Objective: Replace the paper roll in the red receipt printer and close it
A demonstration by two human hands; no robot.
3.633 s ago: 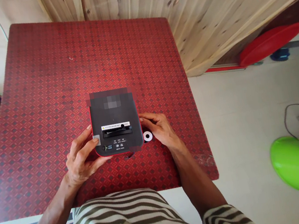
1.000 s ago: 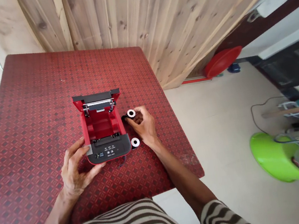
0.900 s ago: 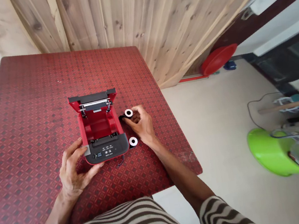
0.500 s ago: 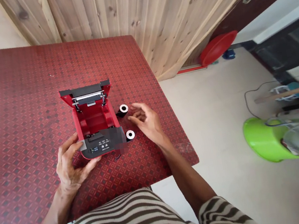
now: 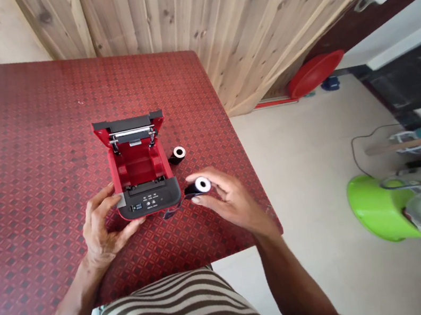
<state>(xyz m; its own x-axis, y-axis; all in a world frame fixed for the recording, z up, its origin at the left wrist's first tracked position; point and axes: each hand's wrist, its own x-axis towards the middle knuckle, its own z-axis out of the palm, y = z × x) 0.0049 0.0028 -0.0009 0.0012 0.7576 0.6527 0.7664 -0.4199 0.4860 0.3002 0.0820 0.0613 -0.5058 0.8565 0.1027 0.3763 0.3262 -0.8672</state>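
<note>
A small red and black label printer stands on the table with its lid raised and its red inner bay bare. Around the printer's front left corner, my left hand is closed, fingers on the side and thumb along the front edge. To the right of the printer, my right hand pinches a black ribbon roll with a white core between thumb and fingers. Another such black roll sits beside the printer's right side, untouched. Dark film trails from the held roll toward the printer's front.
The table has a red patterned cover and meets a wooden plank wall at the back. On the floor to the right are a green bucket, a red basin and a cable.
My right hand has come down from beside the far roll and taken hold of the near one, shifting it right, away from the printer. My left hand stays on the printer.
</note>
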